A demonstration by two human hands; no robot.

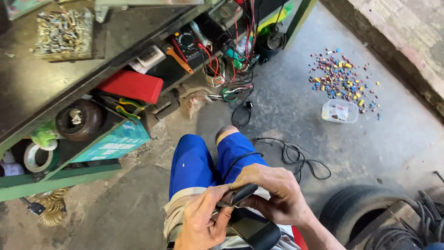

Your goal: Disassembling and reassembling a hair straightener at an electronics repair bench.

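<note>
Person seated low on a concrete floor (296,106), legs in blue trousers (203,157) stretched forward. Both hands work over the lap at the bottom of the view.

Left hand (201,222): fingers curled, thumb and forefinger pinched on the upper end of a black device (252,227), a dark, smooth-cased item lying across the lap. Right hand (273,192): clenched over the top of the same device from the other side, fingers wrapped round a slim black part (243,192) that sticks out between the two hands. Whether that part is a handle, clip or lead end cannot be told. A thin black cable (238,159) runs from under the right hand across the knee; more black cable (300,159) lies looped on the floor just beside the legs.

Surroundings: a green shelf unit (60,176) to the left holds a red box (132,85), a teal carton (115,143), a roll of tape (34,157) and a meter with red leads (187,44). Well apart, to the upper right, small coloured parts (342,78) are scattered on the floor, with a clear plastic tub (340,111) at their near edge. A tyre (356,210) lies near the right forearm
</note>
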